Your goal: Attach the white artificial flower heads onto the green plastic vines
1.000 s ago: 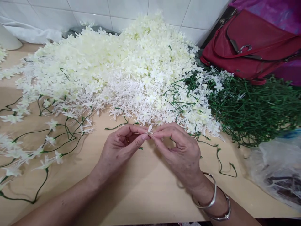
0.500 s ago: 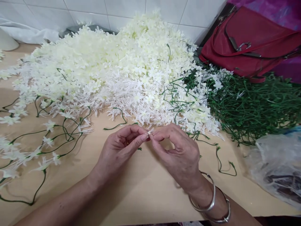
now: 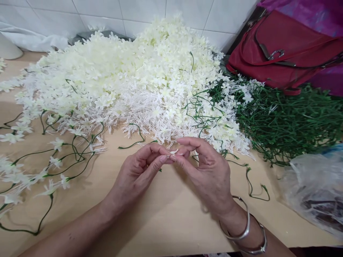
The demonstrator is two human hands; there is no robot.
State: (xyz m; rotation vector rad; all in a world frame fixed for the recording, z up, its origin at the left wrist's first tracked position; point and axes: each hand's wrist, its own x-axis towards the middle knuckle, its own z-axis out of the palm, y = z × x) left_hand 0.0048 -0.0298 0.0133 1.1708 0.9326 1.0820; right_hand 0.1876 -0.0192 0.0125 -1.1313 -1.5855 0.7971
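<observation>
A small white artificial flower (image 3: 174, 151) sits between the fingertips of both hands, over the table in front of the flower pile. My left hand (image 3: 144, 166) is closed in a pinch on it, thumb against index finger. From the other side my right hand (image 3: 207, 169) has its thumb and fingers closed on the same flower. Fingertips cover most of it. Just beyond lies the big heap of white and pale-yellow artificial flowers (image 3: 125, 71), with thin white stamens along its near edge. One loose green stem (image 3: 138, 134) rests close to my left fingers.
Flowers joined to green stems (image 3: 77, 157) spread over the left of the table (image 3: 160, 221). A mound of green stems (image 3: 289, 121) lies at the right, below a red handbag (image 3: 284, 50). A clear plastic bag (image 3: 313, 189) is at the right edge. White tiles (image 3: 144, 12) stand behind.
My right hand has shifted slightly right and its fingers have loosened and spread a little. More of the flower shows between the fingertips. My left hand has barely moved.
</observation>
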